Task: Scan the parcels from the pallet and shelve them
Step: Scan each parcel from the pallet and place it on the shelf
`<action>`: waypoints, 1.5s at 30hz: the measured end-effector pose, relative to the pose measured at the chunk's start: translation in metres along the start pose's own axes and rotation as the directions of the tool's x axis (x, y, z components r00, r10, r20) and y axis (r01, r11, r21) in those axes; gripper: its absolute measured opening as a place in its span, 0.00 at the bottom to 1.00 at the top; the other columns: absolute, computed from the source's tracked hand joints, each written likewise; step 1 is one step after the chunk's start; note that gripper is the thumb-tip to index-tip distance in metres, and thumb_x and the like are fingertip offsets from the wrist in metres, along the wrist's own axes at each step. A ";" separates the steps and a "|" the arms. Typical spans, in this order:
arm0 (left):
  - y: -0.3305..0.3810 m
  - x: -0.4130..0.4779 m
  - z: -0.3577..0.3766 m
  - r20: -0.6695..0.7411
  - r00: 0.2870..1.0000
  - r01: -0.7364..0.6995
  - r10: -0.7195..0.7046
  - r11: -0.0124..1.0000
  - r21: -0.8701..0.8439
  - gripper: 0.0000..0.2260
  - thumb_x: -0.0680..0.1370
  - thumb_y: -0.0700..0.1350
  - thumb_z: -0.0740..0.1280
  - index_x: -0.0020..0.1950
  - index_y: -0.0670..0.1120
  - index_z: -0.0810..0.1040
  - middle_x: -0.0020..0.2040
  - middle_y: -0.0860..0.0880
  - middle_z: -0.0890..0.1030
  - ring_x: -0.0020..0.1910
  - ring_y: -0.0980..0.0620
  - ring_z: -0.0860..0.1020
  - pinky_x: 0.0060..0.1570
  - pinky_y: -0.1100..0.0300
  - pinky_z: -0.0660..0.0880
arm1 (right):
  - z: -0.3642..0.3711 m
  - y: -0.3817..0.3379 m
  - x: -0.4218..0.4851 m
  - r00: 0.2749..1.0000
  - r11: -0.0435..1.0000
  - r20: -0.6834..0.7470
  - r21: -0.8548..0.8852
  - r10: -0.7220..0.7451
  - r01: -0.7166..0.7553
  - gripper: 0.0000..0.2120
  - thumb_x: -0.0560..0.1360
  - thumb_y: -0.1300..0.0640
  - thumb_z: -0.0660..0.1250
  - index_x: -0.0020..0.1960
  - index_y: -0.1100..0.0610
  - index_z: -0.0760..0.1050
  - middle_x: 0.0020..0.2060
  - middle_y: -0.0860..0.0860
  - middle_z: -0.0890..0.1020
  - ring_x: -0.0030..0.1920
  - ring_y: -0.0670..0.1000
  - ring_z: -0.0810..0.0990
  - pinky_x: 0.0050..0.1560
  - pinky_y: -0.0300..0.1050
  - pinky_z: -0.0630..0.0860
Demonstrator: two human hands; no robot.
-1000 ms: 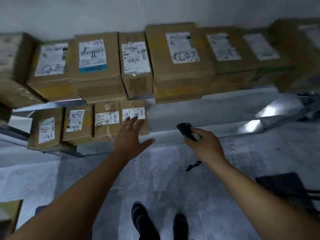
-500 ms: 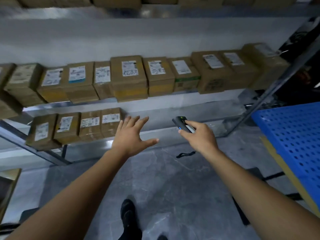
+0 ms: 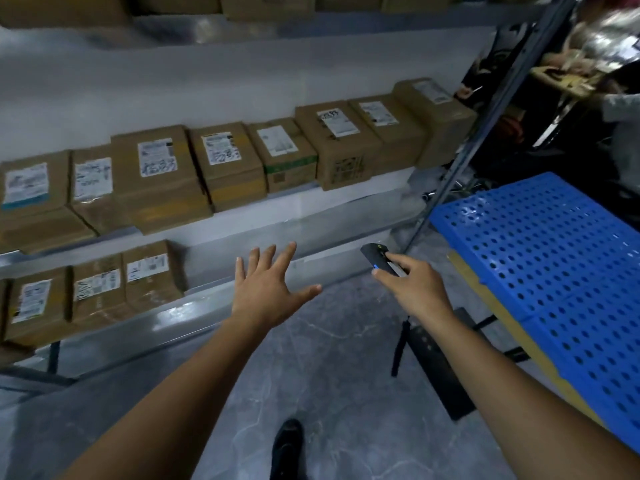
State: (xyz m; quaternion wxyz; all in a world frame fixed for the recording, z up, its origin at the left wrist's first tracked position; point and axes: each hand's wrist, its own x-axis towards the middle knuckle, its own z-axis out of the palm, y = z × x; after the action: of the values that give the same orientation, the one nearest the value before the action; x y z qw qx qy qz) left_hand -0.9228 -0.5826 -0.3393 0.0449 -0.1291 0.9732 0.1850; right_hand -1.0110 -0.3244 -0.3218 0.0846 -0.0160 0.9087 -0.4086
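My right hand (image 3: 414, 285) grips a small black barcode scanner (image 3: 377, 259), its wrist strap dangling below. My left hand (image 3: 268, 289) hovers in the air with fingers spread, holding nothing, in front of the lower shelf. Brown cardboard parcels (image 3: 225, 164) with white labels stand in a row on the middle shelf (image 3: 346, 199). Three more labelled parcels (image 3: 97, 289) sit at the left of the lower shelf (image 3: 194, 303). The blue perforated plastic pallet (image 3: 554, 258) lies at the right with no parcels on the part I see.
A grey metal upright (image 3: 485, 133) of the rack stands between shelf and pallet. More boxes sit on the top shelf (image 3: 266, 5). Behind the rack at the far right a person (image 3: 620, 109) is blurred. My shoe (image 3: 287, 448) is on the grey floor.
My view has swung right and back from the shelves, bringing the blue pallet into sight. Both hands kept their poses; the left hand has drawn away from the lower-shelf parcels.
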 end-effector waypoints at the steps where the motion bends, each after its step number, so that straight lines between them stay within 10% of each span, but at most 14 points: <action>1: 0.001 0.010 0.002 0.010 1.000 -0.007 0.007 1.000 -0.011 0.50 0.64 0.82 0.45 0.83 0.62 0.45 0.84 0.48 0.50 0.83 0.44 0.44 0.79 0.40 0.39 | -0.001 0.001 0.008 1.000 1.000 -0.004 -0.007 0.010 -0.010 0.28 0.71 0.41 0.74 0.68 0.47 0.77 0.65 0.47 0.80 0.62 0.51 0.79 0.57 0.48 0.78; 31: 0.168 0.233 0.081 0.021 0.997 0.073 -0.072 0.995 -0.074 0.43 0.72 0.77 0.59 0.82 0.62 0.50 0.84 0.48 0.48 0.83 0.42 0.46 0.79 0.43 0.43 | -0.087 0.081 0.257 0.994 0.996 0.109 -0.088 0.019 -0.010 0.27 0.72 0.39 0.72 0.70 0.43 0.75 0.65 0.48 0.79 0.55 0.53 0.80 0.44 0.48 0.80; 45: 0.141 0.323 0.130 0.064 0.996 0.071 -0.066 0.994 -0.078 0.46 0.69 0.80 0.51 0.83 0.59 0.53 0.84 0.46 0.51 0.82 0.40 0.49 0.79 0.42 0.44 | -0.045 0.097 0.337 0.990 0.989 0.127 -0.142 0.059 -0.040 0.30 0.73 0.38 0.70 0.73 0.44 0.72 0.62 0.56 0.78 0.62 0.56 0.77 0.58 0.54 0.79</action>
State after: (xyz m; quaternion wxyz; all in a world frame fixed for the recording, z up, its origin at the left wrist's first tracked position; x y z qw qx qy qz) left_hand -1.2660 -0.4840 -0.4542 0.0761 -0.1585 0.9581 0.2260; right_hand -1.3466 -0.2595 -0.4124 0.1529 -0.0260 0.9276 -0.3400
